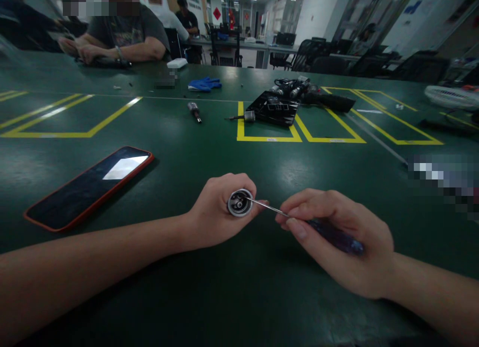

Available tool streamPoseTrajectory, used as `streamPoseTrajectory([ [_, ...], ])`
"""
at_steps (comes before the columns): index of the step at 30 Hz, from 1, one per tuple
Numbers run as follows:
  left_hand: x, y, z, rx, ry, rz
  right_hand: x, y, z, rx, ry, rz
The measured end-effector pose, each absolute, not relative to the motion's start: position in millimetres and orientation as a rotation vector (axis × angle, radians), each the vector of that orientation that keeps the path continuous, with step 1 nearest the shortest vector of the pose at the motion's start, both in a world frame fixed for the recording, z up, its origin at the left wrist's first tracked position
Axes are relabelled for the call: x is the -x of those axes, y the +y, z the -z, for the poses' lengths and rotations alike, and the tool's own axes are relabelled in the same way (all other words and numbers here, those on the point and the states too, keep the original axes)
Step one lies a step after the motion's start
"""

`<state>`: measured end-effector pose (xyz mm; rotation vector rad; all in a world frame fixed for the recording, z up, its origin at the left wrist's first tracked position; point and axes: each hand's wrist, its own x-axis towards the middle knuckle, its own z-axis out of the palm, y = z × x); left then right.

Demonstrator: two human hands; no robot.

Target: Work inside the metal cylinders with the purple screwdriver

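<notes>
My left hand (217,212) is wrapped round a metal cylinder (240,203) whose open end faces me, with small round parts showing inside. A screwdriver (337,236) with a dark translucent handle lies in my right hand (340,237), the fingers closed on its handle and near the base of the thin shaft. The shaft's tip reaches into the cylinder's opening at its upper right; the exact contact point is too small to tell. Most of the cylinder's body is hidden by my left fingers.
An orange-cased phone (90,187) lies at left on the green table (179,292). Further back are a small metal tool part (194,112), a blue glove (204,84), a black bag (275,107) with metal parts, and yellow tape outlines (269,139). A person (123,38) sits across.
</notes>
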<state>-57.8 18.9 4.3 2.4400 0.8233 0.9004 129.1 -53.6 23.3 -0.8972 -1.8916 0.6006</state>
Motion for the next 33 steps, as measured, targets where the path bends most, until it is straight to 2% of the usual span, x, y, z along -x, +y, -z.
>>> streamPoseTrajectory([
  [9,57.1,18.3,-6.1,-2.410,0.821,-0.906,-129.9,-52.3,-20.5,0.937,-1.797,-0.724],
  [21,56.3,18.9,-5.5,-2.428,0.817,-0.912,-133.7,-48.8,-27.1,0.752,-2.193,-0.418],
  [33,56.9,18.2,-4.8,-2.426,0.835,-0.913,-129.5,-50.8,-21.5,0.959,-1.684,-0.881],
])
